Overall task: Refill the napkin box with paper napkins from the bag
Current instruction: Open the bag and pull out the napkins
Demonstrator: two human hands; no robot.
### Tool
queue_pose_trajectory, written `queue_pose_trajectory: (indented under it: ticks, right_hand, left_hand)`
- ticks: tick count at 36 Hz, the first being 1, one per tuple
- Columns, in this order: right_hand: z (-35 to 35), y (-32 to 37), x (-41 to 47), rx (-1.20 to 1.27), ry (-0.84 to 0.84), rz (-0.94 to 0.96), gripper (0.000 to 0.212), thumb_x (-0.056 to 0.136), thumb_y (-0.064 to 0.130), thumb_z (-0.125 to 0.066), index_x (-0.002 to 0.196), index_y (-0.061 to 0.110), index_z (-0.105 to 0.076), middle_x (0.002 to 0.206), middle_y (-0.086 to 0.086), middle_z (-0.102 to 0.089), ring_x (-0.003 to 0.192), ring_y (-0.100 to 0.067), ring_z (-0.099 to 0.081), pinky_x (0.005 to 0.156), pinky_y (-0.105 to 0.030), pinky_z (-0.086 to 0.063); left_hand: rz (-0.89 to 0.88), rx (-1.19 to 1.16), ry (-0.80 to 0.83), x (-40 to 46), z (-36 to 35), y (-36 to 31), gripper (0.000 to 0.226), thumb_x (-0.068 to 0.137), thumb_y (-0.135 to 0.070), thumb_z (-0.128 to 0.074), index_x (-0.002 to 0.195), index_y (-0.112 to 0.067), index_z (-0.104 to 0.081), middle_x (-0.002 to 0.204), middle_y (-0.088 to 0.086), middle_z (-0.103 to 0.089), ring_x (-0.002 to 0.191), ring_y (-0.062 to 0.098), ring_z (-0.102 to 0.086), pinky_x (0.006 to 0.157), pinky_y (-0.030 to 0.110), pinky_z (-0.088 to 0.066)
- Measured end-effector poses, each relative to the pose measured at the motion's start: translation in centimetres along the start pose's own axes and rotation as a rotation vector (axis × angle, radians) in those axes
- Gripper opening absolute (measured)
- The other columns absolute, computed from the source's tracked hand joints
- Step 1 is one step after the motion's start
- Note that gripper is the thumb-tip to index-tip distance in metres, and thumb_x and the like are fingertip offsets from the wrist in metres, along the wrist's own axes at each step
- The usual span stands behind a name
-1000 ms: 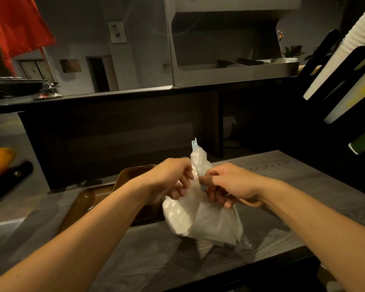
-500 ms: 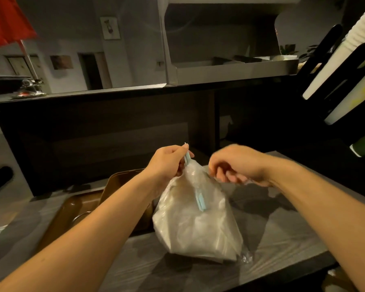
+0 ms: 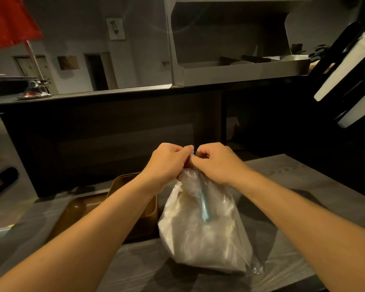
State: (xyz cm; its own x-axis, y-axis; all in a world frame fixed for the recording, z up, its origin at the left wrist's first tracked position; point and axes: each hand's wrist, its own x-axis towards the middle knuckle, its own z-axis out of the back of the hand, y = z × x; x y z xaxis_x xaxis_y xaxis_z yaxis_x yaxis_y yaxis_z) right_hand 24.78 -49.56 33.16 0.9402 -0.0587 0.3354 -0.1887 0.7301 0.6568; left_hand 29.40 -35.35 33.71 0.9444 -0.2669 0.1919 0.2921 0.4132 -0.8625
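A clear plastic bag (image 3: 202,232) of white paper napkins stands on the grey wooden counter (image 3: 293,186), a blue strip running down its front. My left hand (image 3: 167,163) and my right hand (image 3: 217,163) meet above it, both pinching the gathered top of the bag, fingers curled. The brown napkin box (image 3: 150,209) sits just left of the bag, partly hidden behind my left forearm; its inside is not visible.
A brown tray or lid (image 3: 76,209) lies left of the box. A dark raised bar counter (image 3: 114,131) runs behind, with a metal shelf (image 3: 240,72) above. A person's white sleeve (image 3: 346,60) shows at upper right. Dark objects (image 3: 2,180) lie at far left.
My right hand has come back to the bag's top and now pinches it beside my left hand. The bag's neck is gathered tighter and pulled upward.
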Motion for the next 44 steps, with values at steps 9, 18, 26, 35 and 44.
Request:
queue_pose_trajectory:
  ticks: [9, 18, 26, 35, 44]
  right_hand:
    - [-0.4, 0.0, 0.2, -0.072, -0.047, 0.042, 0.027, 0.094, 0.032, -0.066, 0.071, 0.016, -0.063, 0.068, 0.001, -0.061, 0.067, -0.015, -0.058, 0.057, -0.031, -0.047]
    - [-1.1, -0.2, 0.1, -0.054, -0.095, 0.039, 0.026, 0.095, 0.034, -0.067, 0.075, 0.018, -0.066, 0.065, 0.000, -0.064, 0.063, -0.013, -0.059, 0.064, -0.033, -0.056]
    - [0.0, -0.4, 0.3, 0.255, -0.162, -0.131, 0.032, 0.095, 0.042, -0.066, 0.078, 0.015, -0.073, 0.064, 0.002, -0.065, 0.057, -0.009, -0.059, 0.060, -0.031, -0.052]
    - [2.3, -2.5, -0.4, 0.711, -0.284, -0.462, 0.016, 0.101, 0.024, -0.061, 0.099, 0.011, -0.070, 0.066, -0.001, -0.057, 0.049, -0.006, -0.045, 0.041, -0.016, -0.039]
    - [3.9, -0.8, -1.8, 1.045, -0.251, -0.381, 0.018, 0.098, 0.026, -0.066, 0.102, 0.009, -0.072, 0.077, -0.004, -0.068, 0.048, -0.003, -0.060, 0.048, -0.015, -0.050]
  left_hand:
    - [0.067, 0.032, 0.061, 0.0, 0.1, -0.8, 0.042, 0.104, -0.033, -0.051, 0.083, -0.004, -0.073, 0.061, 0.006, -0.069, 0.046, 0.010, -0.059, 0.046, 0.020, -0.047]
    - [0.213, -0.049, 0.025, -0.1, 0.1, -0.6, 0.035, 0.105, -0.027, -0.048, 0.090, -0.002, -0.069, 0.062, 0.006, -0.069, 0.045, 0.011, -0.064, 0.045, 0.020, -0.051]
    - [0.166, -0.128, 0.043, -0.4, 0.9, 0.3, 0.043, 0.105, -0.039, -0.049, 0.091, -0.006, -0.072, 0.058, 0.001, -0.063, 0.048, 0.009, -0.056, 0.048, 0.019, -0.047]
    - [0.315, -0.187, 0.005, -1.2, 1.6, 0.9, 0.041, 0.103, -0.044, -0.049, 0.082, -0.011, -0.058, 0.054, -0.002, -0.050, 0.044, 0.010, -0.043, 0.044, 0.021, -0.034]
    - [0.229, -0.599, -0.124, -2.4, 2.2, -1.1, 0.033, 0.098, -0.044, -0.059, 0.082, -0.014, -0.056, 0.050, -0.005, -0.047, 0.045, 0.008, -0.044, 0.045, 0.021, -0.038]
